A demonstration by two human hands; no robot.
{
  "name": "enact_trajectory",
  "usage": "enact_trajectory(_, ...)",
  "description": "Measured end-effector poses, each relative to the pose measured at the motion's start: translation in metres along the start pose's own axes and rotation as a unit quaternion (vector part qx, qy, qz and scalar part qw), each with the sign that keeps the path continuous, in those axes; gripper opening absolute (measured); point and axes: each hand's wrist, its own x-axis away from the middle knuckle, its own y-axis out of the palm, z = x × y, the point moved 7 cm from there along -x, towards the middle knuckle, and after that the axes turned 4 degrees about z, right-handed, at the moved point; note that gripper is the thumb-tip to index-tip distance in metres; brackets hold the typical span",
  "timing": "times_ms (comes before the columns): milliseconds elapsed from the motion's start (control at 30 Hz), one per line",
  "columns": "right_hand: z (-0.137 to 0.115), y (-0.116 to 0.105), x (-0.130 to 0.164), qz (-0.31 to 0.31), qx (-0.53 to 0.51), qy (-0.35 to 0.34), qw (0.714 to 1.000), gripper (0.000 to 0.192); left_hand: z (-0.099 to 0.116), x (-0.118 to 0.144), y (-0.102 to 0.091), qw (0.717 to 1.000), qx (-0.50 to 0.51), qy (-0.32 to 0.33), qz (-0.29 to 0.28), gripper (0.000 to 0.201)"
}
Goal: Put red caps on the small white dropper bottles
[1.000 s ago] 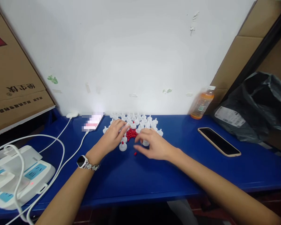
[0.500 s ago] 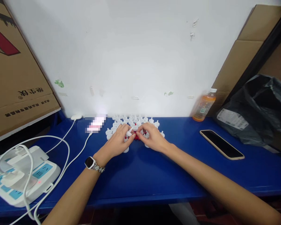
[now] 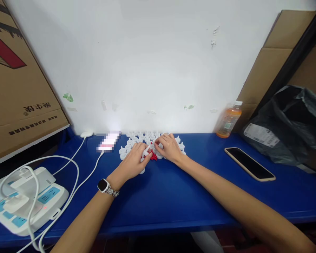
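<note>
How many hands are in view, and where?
2: the left hand, left of the red pieces, holding a white piece; the right hand, to the right of them.

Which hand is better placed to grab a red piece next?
Likely the right hand: close to the red pieces, though whether it holds anything is unclear. The left hand seems occupied, pinching a white piece.

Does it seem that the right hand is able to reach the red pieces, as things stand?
Probably yes: the right hand is close beside the red pieces, and their near side is uncovered. The left hand is on their other side.
</note>
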Motion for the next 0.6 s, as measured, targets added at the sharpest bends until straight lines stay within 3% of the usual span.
enact_trajectory(100,0.002,-0.017,-0.002,0.055,-0.086,0.073,0.992,0.011,0.001,0.000,0.000,1.000,0.000,0.006,0.005,0.022)
enact_trajectory(167,0.003,-0.025,0.000,0.075,-0.191,0.158,0.966,0.013,0.002,0.000,0.000,1.000,0.007,0.007,0.005,0.025)
enact_trajectory(267,-0.003,-0.018,0.009,0.046,-0.377,0.266,0.886,0.021,0.006,0.001,0.001,1.000,0.023,0.003,-0.005,0.029)
enact_trajectory(333,-0.009,-0.011,0.013,0.027,-0.464,0.299,0.833,0.028,0.009,0.002,0.001,0.999,0.033,0.003,-0.011,0.031)
enact_trajectory(400,-0.013,-0.006,0.015,0.019,-0.508,0.318,0.800,0.033,0.012,0.002,0.001,0.999,0.042,0.002,-0.013,0.033)
enact_trajectory(600,-0.014,-0.009,0.012,0.023,-0.534,0.342,0.773,0.037,0.021,0.004,0.001,0.998,0.063,0.012,-0.012,0.039)
